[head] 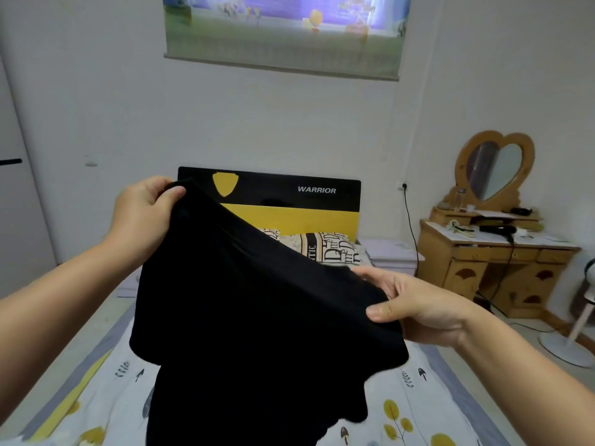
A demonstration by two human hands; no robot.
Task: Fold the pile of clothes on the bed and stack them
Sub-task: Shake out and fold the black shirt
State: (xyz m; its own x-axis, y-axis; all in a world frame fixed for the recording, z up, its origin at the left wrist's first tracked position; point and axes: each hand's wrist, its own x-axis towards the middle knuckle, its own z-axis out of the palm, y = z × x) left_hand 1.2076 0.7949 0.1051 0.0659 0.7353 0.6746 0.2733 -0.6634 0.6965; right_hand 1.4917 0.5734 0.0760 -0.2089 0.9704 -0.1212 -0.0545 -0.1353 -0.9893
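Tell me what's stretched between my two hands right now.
In the head view, a black garment spans from left hand to right hand, both gripping its upper edge.

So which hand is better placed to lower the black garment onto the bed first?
Probably the right hand: it grips the black garment lower, nearer the bed. The left hand holds its corner raised, level with the headboard.
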